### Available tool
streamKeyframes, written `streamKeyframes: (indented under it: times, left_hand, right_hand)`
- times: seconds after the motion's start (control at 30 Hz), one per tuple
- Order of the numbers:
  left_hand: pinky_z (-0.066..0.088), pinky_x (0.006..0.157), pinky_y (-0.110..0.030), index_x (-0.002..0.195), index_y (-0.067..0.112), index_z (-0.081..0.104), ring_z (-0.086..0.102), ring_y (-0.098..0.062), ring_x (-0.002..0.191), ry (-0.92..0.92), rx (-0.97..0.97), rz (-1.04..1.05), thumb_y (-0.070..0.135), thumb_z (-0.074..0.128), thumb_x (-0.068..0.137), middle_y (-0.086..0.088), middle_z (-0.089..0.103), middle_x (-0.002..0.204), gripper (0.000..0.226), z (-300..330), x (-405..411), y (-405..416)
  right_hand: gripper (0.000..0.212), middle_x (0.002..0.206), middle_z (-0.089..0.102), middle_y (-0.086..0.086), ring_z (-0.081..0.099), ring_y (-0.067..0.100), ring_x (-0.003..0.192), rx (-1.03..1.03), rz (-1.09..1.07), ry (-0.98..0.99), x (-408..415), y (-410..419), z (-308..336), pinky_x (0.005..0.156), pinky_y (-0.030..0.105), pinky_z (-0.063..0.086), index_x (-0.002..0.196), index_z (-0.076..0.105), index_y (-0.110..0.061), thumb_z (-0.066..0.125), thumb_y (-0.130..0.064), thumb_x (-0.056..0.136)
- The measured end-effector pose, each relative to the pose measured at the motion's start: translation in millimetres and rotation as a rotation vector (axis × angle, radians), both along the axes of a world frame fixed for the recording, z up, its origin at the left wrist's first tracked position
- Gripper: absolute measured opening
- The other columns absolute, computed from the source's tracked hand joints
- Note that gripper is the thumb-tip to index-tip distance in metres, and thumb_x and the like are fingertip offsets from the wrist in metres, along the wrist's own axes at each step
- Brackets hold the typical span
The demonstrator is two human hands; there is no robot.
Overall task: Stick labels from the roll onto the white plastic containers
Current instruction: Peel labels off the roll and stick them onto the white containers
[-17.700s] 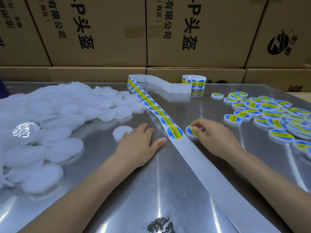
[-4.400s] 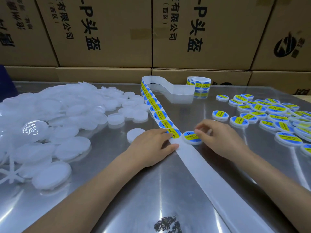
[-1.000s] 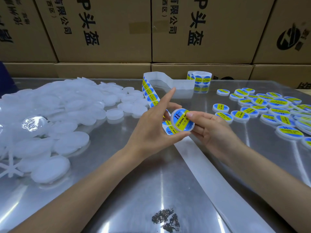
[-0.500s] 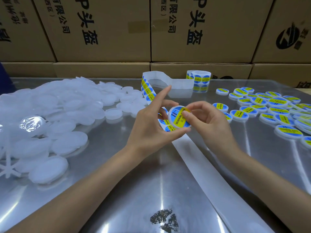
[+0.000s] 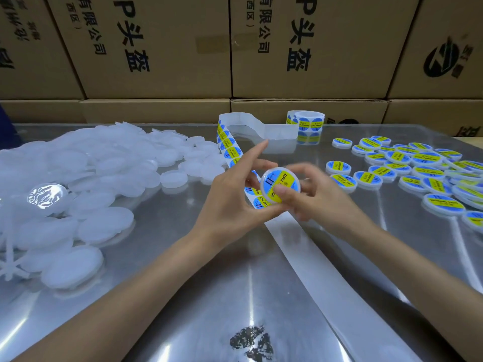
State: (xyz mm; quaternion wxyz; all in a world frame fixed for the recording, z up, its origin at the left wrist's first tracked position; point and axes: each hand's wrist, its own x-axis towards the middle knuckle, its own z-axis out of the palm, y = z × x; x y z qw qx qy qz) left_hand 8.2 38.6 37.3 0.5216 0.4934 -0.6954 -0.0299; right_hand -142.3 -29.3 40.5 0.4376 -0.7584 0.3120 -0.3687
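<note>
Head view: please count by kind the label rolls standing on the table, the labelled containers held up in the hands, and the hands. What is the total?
label roll: 1
labelled container, held up: 1
hands: 2 (left hand, right hand)
Total: 4

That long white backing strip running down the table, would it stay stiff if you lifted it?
Probably floppy: the backing strip lies flat and bends in loose folds near the label roll. It looks thin, so likely very light. On the shiny table it should slide easily.
</note>
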Motion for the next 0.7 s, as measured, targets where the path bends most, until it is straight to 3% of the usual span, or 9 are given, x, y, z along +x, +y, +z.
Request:
streamKeyframes:
  times: [0.07, 0.1, 0.2, 0.27, 0.37, 0.47, 0.57, 0.7]
  left_hand:
    - [0.052, 0.080, -0.035, 0.139, 0.016, 0.040, 0.060, -0.018, 0.077, -0.004, -0.008, -0.037, 0.021, 0.085, 0.067, 0.004, 0.066, 0.109, 0.085, 0.2, -1.4, 1.2]
    - [0.052, 0.081, -0.034, 0.138, 0.016, 0.040, 0.061, -0.018, 0.078, -0.007, -0.013, -0.050, 0.022, 0.086, 0.066, 0.005, 0.065, 0.109, 0.086, 0.1, -2.3, 1.8]
    - [0.051, 0.082, -0.025, 0.136, 0.018, 0.043, 0.058, -0.008, 0.079, 0.010, -0.044, -0.061, 0.031, 0.085, 0.064, 0.014, 0.063, 0.106, 0.084, 0.0, -4.8, 1.1]
    - [0.048, 0.087, -0.019, 0.132, 0.013, 0.049, 0.057, 0.000, 0.089, -0.017, -0.068, -0.060, 0.034, 0.081, 0.067, 0.011, 0.062, 0.108, 0.076, -0.9, -4.9, -0.5]
    - [0.036, 0.101, -0.015, 0.133, 0.011, 0.051, 0.048, 0.000, 0.117, -0.182, -0.015, -0.056, 0.036, 0.070, 0.080, 0.001, 0.055, 0.128, 0.062, -3.1, -4.4, -1.8]
    - [0.027, 0.112, -0.020, 0.142, 0.020, 0.039, 0.026, 0.001, 0.138, -0.299, 0.144, -0.075, 0.042, 0.052, 0.089, 0.009, 0.037, 0.148, 0.060, -5.9, -3.9, -2.5]
    - [0.026, 0.111, -0.020, 0.141, 0.017, 0.041, 0.024, -0.002, 0.139, -0.370, 0.134, -0.059, 0.035, 0.046, 0.095, 0.009, 0.036, 0.148, 0.050, -6.3, -7.3, -2.6]
    - [0.039, 0.106, -0.028, 0.132, 0.012, 0.054, 0.042, -0.012, 0.132, -0.308, 0.054, -0.040, 0.024, 0.046, 0.093, 0.003, 0.052, 0.137, 0.041, -6.1, -11.9, -1.1]
  right_hand:
    - [0.029, 0.045, 0.049, -0.009, 0.038, 0.003, 0.038, 0.039, 0.038, 0.033, 2.9, 3.6, -1.3, 0.038, 0.012, 0.030, 0.085, 0.065, -0.015, 0.066, -0.043, 0.077]
    - [0.026, 0.044, 0.045, -0.007, 0.033, 0.003, 0.037, 0.077, 0.038, 0.024, 3.2, 5.1, -0.8, 0.036, 0.012, 0.027, 0.074, 0.065, -0.014, 0.065, -0.040, 0.081]
    - [0.046, 0.039, 0.034, -0.005, 0.026, 0.007, 0.034, 0.167, -0.008, -0.013, 2.3, 5.8, 3.8, 0.035, 0.014, 0.022, 0.052, 0.053, -0.020, 0.051, -0.042, 0.092]
    - [0.063, 0.035, 0.028, -0.005, 0.024, 0.009, 0.033, 0.207, -0.050, 0.003, 2.2, 5.0, 4.2, 0.035, 0.015, 0.021, 0.039, 0.041, -0.020, 0.039, -0.047, 0.097]
    - [0.065, 0.034, 0.024, -0.003, 0.025, 0.012, 0.032, 0.271, -0.085, -0.039, 3.5, 5.7, 1.4, 0.035, 0.014, 0.020, 0.039, 0.034, -0.021, 0.032, -0.047, 0.098]
    - [0.063, 0.035, 0.025, -0.001, 0.024, 0.011, 0.030, 0.375, -0.078, -0.125, 5.6, 5.2, -2.5, 0.034, 0.013, 0.021, 0.040, 0.038, -0.020, 0.033, -0.041, 0.099]
    - [0.061, 0.037, 0.025, 0.000, 0.022, 0.010, 0.030, 0.459, -0.087, -0.194, 8.2, 3.5, -4.8, 0.032, 0.017, 0.022, 0.041, 0.044, -0.022, 0.035, -0.039, 0.098]
    - [0.059, 0.037, 0.027, -0.002, 0.022, 0.009, 0.030, 0.566, -0.060, -0.317, 10.5, 2.3, -6.7, 0.031, 0.018, 0.022, 0.045, 0.050, -0.021, 0.035, -0.038, 0.099]
